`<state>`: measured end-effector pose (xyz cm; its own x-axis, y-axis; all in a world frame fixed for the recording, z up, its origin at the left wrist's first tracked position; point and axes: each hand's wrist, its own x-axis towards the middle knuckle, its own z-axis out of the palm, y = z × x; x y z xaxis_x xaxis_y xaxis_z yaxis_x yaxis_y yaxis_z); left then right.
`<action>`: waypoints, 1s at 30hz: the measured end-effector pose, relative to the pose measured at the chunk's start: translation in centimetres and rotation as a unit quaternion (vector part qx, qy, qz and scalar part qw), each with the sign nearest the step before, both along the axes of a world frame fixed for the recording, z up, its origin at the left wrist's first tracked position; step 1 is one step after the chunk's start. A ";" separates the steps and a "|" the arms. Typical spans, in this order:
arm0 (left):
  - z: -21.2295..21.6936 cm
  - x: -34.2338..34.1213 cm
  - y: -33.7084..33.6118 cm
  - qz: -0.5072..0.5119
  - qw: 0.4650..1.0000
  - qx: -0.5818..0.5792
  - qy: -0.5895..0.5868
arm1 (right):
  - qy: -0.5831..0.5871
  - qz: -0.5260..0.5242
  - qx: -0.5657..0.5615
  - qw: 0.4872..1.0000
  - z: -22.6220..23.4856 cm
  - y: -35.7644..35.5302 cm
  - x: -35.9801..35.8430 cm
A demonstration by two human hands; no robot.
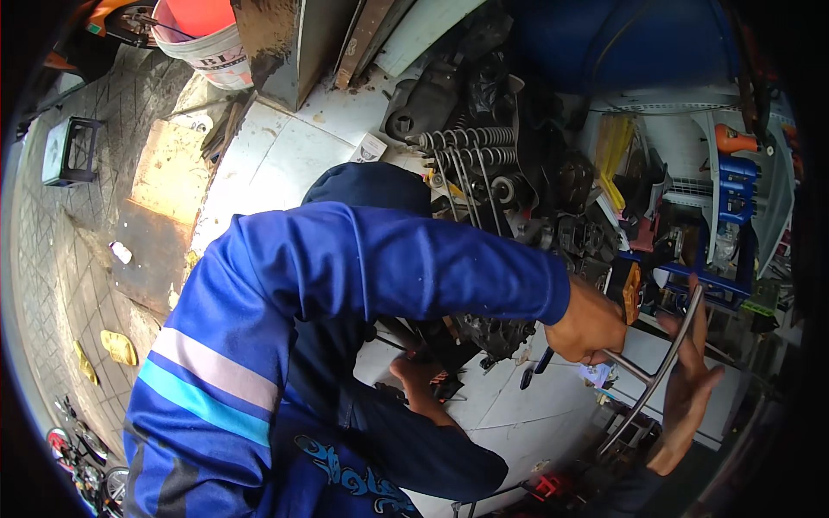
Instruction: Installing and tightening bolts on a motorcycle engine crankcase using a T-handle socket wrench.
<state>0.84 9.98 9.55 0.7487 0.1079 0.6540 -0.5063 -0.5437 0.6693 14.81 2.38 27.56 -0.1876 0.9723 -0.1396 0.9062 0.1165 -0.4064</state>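
My right hand [691,393] comes up from the lower right with its fingers spread, its palm resting against a bent chrome tube frame [661,367]. It holds nothing. A co-worker in a blue hooded jacket [345,276] crouches in front of me and fills the middle of the view. That person's hand [591,328] grips the same chrome frame just left of mine. An orange-handled tool [633,293] stands just above that hand. My left hand is out of sight.
Dark engine parts [496,332] lie on the white tiled floor [518,414] beneath the co-worker's arm. Coil springs [466,138] and more greasy parts are piled behind. A blue plastic rack [734,224] stands right; a bucket [207,39], wooden board [168,173] and small stool [73,151] left.
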 end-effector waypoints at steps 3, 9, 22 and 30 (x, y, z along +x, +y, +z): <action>0.2 0.7 0.1 0.020 0.999 0.037 0.022 | -0.143 0.149 -0.064 0.976 2.9 -1.1 -6.3; 0.5 -0.2 1.6 0.047 0.998 -0.022 0.041 | -0.281 -0.003 0.092 0.955 0.1 -1.6 -6.3; -0.8 1.7 0.4 0.057 0.998 0.011 -0.021 | -0.080 -0.013 0.105 0.991 -1.1 -0.6 -6.1; 0.4 0.8 1.4 0.101 0.995 0.022 -0.018 | -0.393 0.218 0.139 0.883 3.6 -4.7 -6.8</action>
